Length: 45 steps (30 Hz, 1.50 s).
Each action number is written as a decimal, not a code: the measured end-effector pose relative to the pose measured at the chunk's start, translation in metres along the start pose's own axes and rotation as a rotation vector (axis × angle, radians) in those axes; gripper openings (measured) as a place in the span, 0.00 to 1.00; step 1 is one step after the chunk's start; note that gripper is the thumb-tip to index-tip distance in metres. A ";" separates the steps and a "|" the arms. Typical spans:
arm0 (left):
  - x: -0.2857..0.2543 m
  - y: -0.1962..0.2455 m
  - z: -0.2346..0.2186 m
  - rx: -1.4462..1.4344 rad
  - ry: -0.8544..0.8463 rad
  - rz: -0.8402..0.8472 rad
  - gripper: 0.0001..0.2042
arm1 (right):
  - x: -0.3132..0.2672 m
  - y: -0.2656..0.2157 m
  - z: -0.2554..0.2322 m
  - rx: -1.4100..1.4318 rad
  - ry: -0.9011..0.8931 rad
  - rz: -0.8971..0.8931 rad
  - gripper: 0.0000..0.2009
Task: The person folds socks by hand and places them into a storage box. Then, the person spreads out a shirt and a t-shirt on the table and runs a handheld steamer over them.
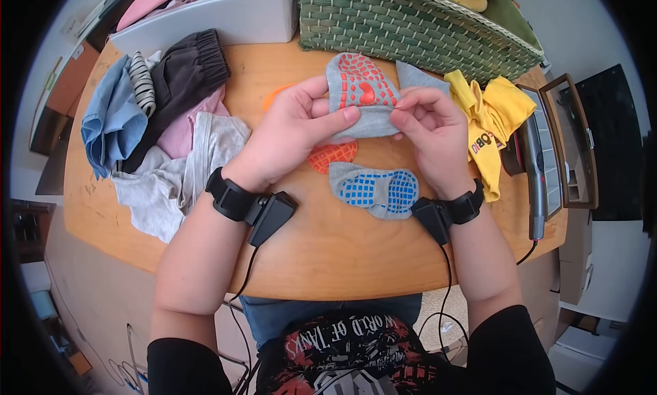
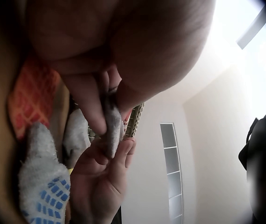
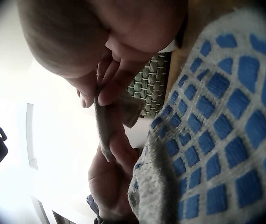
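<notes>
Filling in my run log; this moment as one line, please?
left hand: pinches gray-red sock | right hand: pinches same sock | gray-blue sock: on table

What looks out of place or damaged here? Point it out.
The corded black tool looks out of place: it lies at the table's right edge, near a crumpled yellow garment, its cable trailing over the edge. I see no spill or damage.

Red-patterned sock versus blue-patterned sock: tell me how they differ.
The red-patterned sock is held by the left hand and right hand; the blue-patterned sock lies on the table. The red-patterned sock shows a heart-like shape; the blue-patterned sock shows gridded blocks. Both are grey.
</notes>
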<state>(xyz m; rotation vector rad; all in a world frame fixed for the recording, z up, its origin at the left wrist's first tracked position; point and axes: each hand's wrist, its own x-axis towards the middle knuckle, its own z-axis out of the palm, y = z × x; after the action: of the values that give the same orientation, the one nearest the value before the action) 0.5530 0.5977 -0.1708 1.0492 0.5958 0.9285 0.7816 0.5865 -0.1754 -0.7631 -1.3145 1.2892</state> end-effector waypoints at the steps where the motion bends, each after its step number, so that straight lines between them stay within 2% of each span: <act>1: -0.001 0.001 0.000 -0.053 -0.013 -0.008 0.21 | 0.000 0.000 0.000 0.012 -0.014 -0.016 0.09; 2: -0.001 0.001 0.000 -0.106 -0.026 -0.016 0.21 | 0.000 -0.001 -0.001 0.011 -0.016 -0.015 0.09; 4: -0.001 0.000 0.000 -0.107 -0.030 -0.014 0.21 | 0.001 -0.002 -0.001 -0.165 -0.047 -0.030 0.10; 8: -0.002 -0.001 -0.002 -0.117 -0.031 -0.020 0.21 | 0.002 0.001 0.003 -0.112 -0.078 -0.062 0.12; 11: 0.000 -0.003 -0.004 -0.174 -0.039 0.011 0.20 | 0.002 -0.004 0.009 -0.186 -0.085 -0.118 0.14; 13: 0.000 -0.004 -0.006 -0.169 -0.052 -0.008 0.20 | 0.002 -0.008 0.007 -0.532 -0.069 -0.182 0.15; 19: -0.001 -0.003 -0.001 -0.119 -0.053 -0.022 0.18 | 0.003 -0.002 0.000 -0.511 -0.068 -0.208 0.10; 27: -0.005 0.000 0.003 -0.037 -0.086 -0.042 0.17 | 0.000 -0.004 0.000 -0.573 -0.094 -0.224 0.09; 29: -0.005 0.002 0.004 0.124 -0.094 -0.061 0.17 | 0.000 -0.004 0.000 -0.576 -0.093 -0.224 0.09; 31: -0.004 -0.001 0.003 0.080 -0.099 -0.066 0.17 | 0.001 -0.002 -0.001 -0.597 -0.087 -0.258 0.09; 35: -0.004 0.001 0.004 0.044 -0.093 -0.077 0.17 | 0.001 0.000 0.000 -0.530 -0.074 -0.226 0.11; 37: -0.004 0.001 0.006 0.047 -0.070 -0.068 0.17 | 0.001 0.001 0.002 -0.200 -0.035 -0.071 0.13; 38: -0.004 0.002 0.006 0.050 -0.048 -0.059 0.17 | 0.001 0.000 0.003 -0.200 -0.036 -0.071 0.13; 40: -0.004 0.003 0.006 0.064 -0.036 -0.062 0.17 | 0.002 -0.001 0.005 -0.012 0.039 0.028 0.15; 45: -0.003 0.000 0.005 0.086 0.010 -0.010 0.16 | 0.002 -0.001 0.004 -0.031 0.018 0.001 0.14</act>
<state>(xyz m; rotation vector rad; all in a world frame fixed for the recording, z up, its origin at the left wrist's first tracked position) 0.5556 0.5931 -0.1689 1.1177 0.6536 0.9066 0.7780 0.5871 -0.1734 -0.7953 -1.3229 1.2629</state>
